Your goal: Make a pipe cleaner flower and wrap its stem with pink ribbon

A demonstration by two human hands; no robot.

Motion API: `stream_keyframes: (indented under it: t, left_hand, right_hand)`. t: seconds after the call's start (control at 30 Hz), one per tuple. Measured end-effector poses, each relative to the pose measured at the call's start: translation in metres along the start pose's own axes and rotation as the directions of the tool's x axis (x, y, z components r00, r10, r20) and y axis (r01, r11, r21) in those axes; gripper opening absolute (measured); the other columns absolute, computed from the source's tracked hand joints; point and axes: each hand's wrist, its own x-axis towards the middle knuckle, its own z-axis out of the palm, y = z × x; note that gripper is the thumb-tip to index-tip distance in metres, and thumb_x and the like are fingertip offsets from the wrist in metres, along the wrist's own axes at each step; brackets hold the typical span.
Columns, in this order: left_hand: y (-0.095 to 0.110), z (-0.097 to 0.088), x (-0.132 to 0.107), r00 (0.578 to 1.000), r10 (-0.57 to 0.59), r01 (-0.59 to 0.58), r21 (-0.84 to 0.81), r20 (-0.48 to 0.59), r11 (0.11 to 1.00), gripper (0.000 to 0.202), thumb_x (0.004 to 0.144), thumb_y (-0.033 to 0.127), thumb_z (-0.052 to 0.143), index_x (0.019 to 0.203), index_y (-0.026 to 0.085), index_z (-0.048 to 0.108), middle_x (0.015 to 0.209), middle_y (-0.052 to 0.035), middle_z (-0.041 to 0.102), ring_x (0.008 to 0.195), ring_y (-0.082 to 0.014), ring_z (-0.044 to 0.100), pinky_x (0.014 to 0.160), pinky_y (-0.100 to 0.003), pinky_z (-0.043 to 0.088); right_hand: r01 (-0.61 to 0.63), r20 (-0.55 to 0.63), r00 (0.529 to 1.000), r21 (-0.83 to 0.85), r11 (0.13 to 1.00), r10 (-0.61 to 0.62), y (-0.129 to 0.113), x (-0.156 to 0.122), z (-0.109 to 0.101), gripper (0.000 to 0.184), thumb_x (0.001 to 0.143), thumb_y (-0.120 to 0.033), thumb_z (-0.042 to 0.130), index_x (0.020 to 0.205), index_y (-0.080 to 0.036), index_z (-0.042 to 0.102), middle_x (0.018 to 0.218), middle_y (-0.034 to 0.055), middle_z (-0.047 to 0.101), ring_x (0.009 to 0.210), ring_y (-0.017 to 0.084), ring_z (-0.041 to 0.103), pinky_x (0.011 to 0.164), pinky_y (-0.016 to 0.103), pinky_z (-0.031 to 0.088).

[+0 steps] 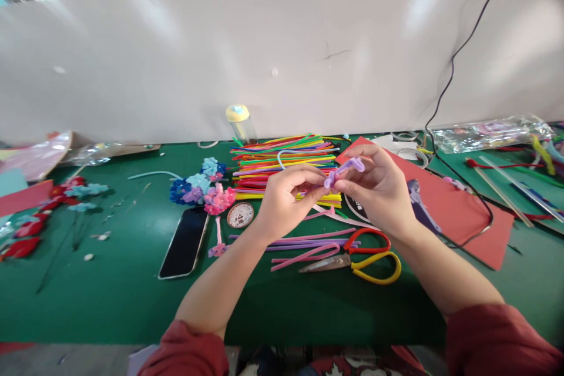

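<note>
Both my hands meet above the green table (pixel 123 299), pinching a bent purple pipe cleaner (pixel 346 168). My left hand (pixel 286 200) is closed on its lower end with thumb and fingers. My right hand (pixel 379 188) grips the upper looped part between thumb and forefinger. Just behind my hands lies a pile of multicoloured pipe cleaners (pixel 284 163). Loose pink and purple pipe cleaners (pixel 304 247) rest on the table under my wrists, beside scissors with red and yellow handles (pixel 368 258).
A black phone (pixel 184 242) lies to the left, near small pipe-cleaner flowers (pixel 202 188) and a round tin (pixel 240 215). A red sheet (pixel 462 211), a black cable (pixel 445 94) and a plastic bag (pixel 489 132) sit right. Red flowers (pixel 26 229) are at far left. A white partition (pixel 220 53) closes the back.
</note>
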Motion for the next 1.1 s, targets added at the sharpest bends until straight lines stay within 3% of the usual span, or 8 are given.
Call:
stream_keyframes:
  t: [0.13, 0.2, 0.27, 0.4, 0.5, 0.67, 0.87, 1.1]
  left_hand:
    - [0.002, -0.001, 0.001, 0.997, -0.075, 0.075, -0.065, 0.005, 0.995, 0.003, 0.073, 0.016, 0.061, 0.072, 0.013, 0.061, 0.08, -0.0061, 0.065, 0.071, -0.0128, 0.062, 0.061, -0.022, 0.054]
    - [0.002, -0.002, 0.002, 0.995, -0.092, 0.093, -0.049, 0.026, 0.995, 0.004, 0.074, 0.016, 0.06, 0.071, 0.013, 0.06, 0.079, -0.0059, 0.065, 0.071, -0.0131, 0.062, 0.061, -0.023, 0.053]
    - [0.001, -0.002, 0.002, 0.992, -0.109, 0.11, -0.012, 0.057, 0.994, 0.004, 0.074, 0.016, 0.06, 0.071, 0.013, 0.06, 0.079, -0.0063, 0.065, 0.072, -0.0141, 0.062, 0.061, -0.024, 0.053]
    - [0.001, 0.0, 0.001, 0.99, -0.072, 0.07, 0.023, 0.12, 0.997, 0.003, 0.074, 0.015, 0.061, 0.071, 0.014, 0.062, 0.077, -0.0056, 0.065, 0.071, -0.0143, 0.062, 0.059, -0.024, 0.052]
    - [0.002, 0.001, 0.001, 0.986, -0.033, 0.031, 0.015, 0.165, 0.999, 0.006, 0.074, 0.016, 0.062, 0.068, 0.014, 0.061, 0.072, -0.0044, 0.065, 0.066, -0.013, 0.062, 0.056, -0.022, 0.051]
    - [0.001, 0.001, 0.002, 0.986, -0.049, 0.044, 0.036, 0.156, 0.998, 0.007, 0.073, 0.015, 0.064, 0.066, 0.014, 0.061, 0.069, -0.0038, 0.065, 0.062, -0.0123, 0.061, 0.055, -0.022, 0.05]
    - [0.001, 0.0, 0.001, 0.978, -0.036, 0.015, 0.104, 0.207, 0.994, 0.017, 0.069, 0.0, 0.058, 0.063, 0.015, 0.06, 0.065, 0.0004, 0.062, 0.059, -0.0096, 0.058, 0.055, -0.019, 0.048]
    - [0.0, 0.0, 0.002, 0.972, -0.039, 0.011, 0.119, 0.23, 0.993, 0.018, 0.068, -0.002, 0.056, 0.061, 0.015, 0.059, 0.064, 0.0007, 0.061, 0.058, -0.0091, 0.057, 0.054, -0.019, 0.047]
  right_hand:
    - [0.159, -0.055, 0.984, -0.162, 0.974, -0.169, -0.002, 0.001, -0.005, 0.027, 0.079, -0.02, 0.059, 0.102, -0.026, 0.048, 0.083, -0.0007, 0.058, 0.078, 0.013, 0.06, 0.069, 0.03, 0.051]
    - [0.299, -0.037, 0.943, -0.346, 0.889, -0.332, -0.006, 0.002, -0.01, 0.022, 0.077, -0.018, 0.059, 0.097, -0.026, 0.054, 0.095, 0.0029, 0.053, 0.095, 0.017, 0.055, 0.077, 0.034, 0.048]
    - [0.393, 0.077, 0.906, -0.516, 0.761, -0.415, -0.011, 0.003, -0.014, 0.014, 0.076, -0.017, 0.059, 0.087, -0.024, 0.06, 0.106, 0.0054, 0.048, 0.107, 0.022, 0.048, 0.082, 0.038, 0.045]
    - [0.414, 0.297, 0.91, -0.649, 0.638, -0.288, -0.018, 0.003, -0.018, 0.005, 0.077, -0.021, 0.06, 0.079, -0.023, 0.064, 0.115, 0.0072, 0.044, 0.114, 0.026, 0.042, 0.087, 0.044, 0.04]
    - [0.394, 0.374, 0.909, -0.624, 0.675, -0.184, -0.018, 0.004, -0.018, 0.003, 0.078, -0.022, 0.06, 0.077, -0.023, 0.063, 0.115, 0.0077, 0.045, 0.115, 0.026, 0.042, 0.089, 0.044, 0.039]
    - [0.289, 0.366, 0.927, -0.564, 0.774, -0.08, -0.015, 0.006, -0.019, 0.01, 0.079, -0.019, 0.057, 0.07, -0.02, 0.061, 0.113, 0.0083, 0.044, 0.113, 0.026, 0.043, 0.082, 0.041, 0.044]
    - [0.254, 0.442, 0.897, -0.518, 0.817, 0.001, -0.012, 0.008, -0.018, 0.015, 0.078, -0.015, 0.055, 0.064, -0.018, 0.058, 0.108, 0.0083, 0.044, 0.107, 0.023, 0.047, 0.083, 0.039, 0.045]
    - [0.155, 0.463, 0.882, -0.459, 0.875, 0.086, -0.008, 0.01, -0.017, 0.016, 0.079, -0.019, 0.055, 0.063, -0.017, 0.058, 0.102, 0.0066, 0.045, 0.092, 0.018, 0.052, 0.075, 0.033, 0.048]
